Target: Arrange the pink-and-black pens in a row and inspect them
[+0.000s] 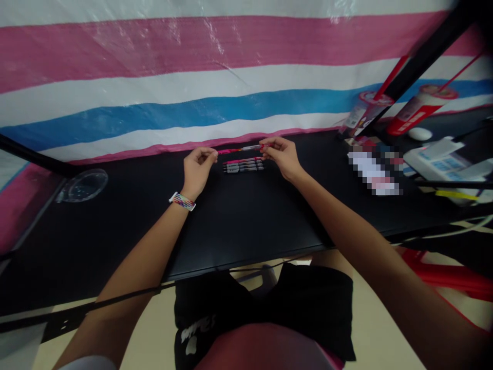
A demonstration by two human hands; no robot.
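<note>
A red pen with a clear barrel section point(242, 149) spans the gap between my two hands, lying almost level near the back of the black table. My left hand point(198, 167), a woven multicoloured band at its wrist, pinches the pen's left end between thumb and finger. At the opposite end, the fingers of my right hand point(283, 156) close on the pen's red tip. Just in front of it, several pens point(243, 166) lie side by side in a neat stack of rows, one reddish and the others dark and grey.
A clear round plastic lid point(85, 185) rests at the left. To the right stand two drink cups with straws, one clear point(362, 115) and one red point(418, 110). Near them are a white power strip point(442, 159) and a white rounded object point(420, 134). Striped sheeting point(231, 110) hangs behind the table.
</note>
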